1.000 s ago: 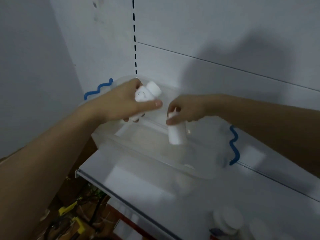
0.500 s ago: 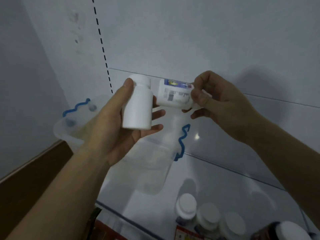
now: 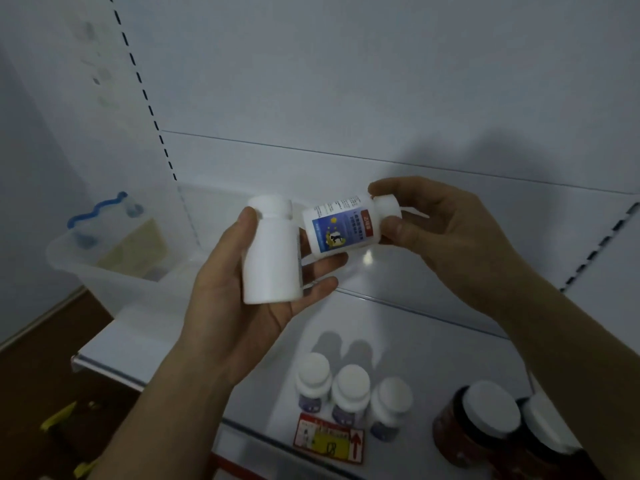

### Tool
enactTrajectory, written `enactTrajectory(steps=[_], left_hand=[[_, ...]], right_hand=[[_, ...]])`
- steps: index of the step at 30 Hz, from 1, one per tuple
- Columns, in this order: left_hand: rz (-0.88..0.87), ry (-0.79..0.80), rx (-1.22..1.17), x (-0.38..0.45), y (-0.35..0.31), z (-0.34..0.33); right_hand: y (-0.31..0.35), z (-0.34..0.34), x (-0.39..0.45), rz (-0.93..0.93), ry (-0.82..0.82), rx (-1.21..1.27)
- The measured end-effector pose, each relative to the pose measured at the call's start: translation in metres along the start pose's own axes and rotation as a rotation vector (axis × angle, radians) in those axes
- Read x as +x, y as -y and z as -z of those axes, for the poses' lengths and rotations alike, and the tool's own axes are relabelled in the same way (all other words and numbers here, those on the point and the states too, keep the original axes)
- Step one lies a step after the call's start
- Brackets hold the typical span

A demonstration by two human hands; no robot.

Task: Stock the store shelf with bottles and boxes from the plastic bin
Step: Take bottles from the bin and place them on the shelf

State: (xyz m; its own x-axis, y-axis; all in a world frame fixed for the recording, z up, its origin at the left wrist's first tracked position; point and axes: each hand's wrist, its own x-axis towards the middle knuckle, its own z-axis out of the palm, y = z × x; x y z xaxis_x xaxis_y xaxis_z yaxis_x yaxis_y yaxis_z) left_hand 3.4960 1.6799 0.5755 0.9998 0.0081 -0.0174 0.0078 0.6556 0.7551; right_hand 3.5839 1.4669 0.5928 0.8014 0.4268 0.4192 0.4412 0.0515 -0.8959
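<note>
My left hand [image 3: 239,306] grips a white bottle [image 3: 272,252] upright, its plain back towards me, above the white shelf [image 3: 415,341]. Just right of it my right hand [image 3: 440,226] pinches a second white bottle [image 3: 341,225] by its cap, tilted on its side so its blue label faces me. The two bottles almost touch. The clear plastic bin [image 3: 114,258] with blue wavy handles sits at the shelf's left end, behind my left hand.
Three small white-capped bottles [image 3: 349,393] stand in a row at the shelf's front edge, above a red and yellow price tag [image 3: 329,438]. Two dark jars with white lids [image 3: 491,424] stand at the front right. Brown floor lies at lower left.
Both hands lifted the bottles out of the bin and carried them right, over the shelf. The right hand has turned its bottle so the blue label shows.
</note>
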Motion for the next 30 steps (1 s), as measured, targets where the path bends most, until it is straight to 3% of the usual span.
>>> enactTrajectory(steps=[4,7,11,16,23,30], left_hand=[[-0.042,-0.014,0.175,-0.017,0.014,0.009],[-0.086,-0.031,0.319,-0.035,0.03,0.024],[-0.09,-0.181,0.287,-0.046,0.061,0.049],[-0.04,-0.427,0.153,-0.061,0.092,0.067],[-0.013,-0.387,-0.016,-0.076,0.096,0.066],[-0.057,-0.271,-0.114,-0.083,0.094,0.075]], right_hand=[[-0.004,0.01,-0.011,-0.004,0.047,-0.068],[-0.01,0.014,-0.014,0.01,0.116,-0.28],[-0.028,0.007,-0.009,0.054,0.241,-0.642],[-0.057,-0.004,0.007,-0.009,0.453,-0.859],[-0.091,-0.03,0.012,-0.108,0.744,-1.07],[-0.099,-0.047,0.012,-0.074,0.859,-1.063]])
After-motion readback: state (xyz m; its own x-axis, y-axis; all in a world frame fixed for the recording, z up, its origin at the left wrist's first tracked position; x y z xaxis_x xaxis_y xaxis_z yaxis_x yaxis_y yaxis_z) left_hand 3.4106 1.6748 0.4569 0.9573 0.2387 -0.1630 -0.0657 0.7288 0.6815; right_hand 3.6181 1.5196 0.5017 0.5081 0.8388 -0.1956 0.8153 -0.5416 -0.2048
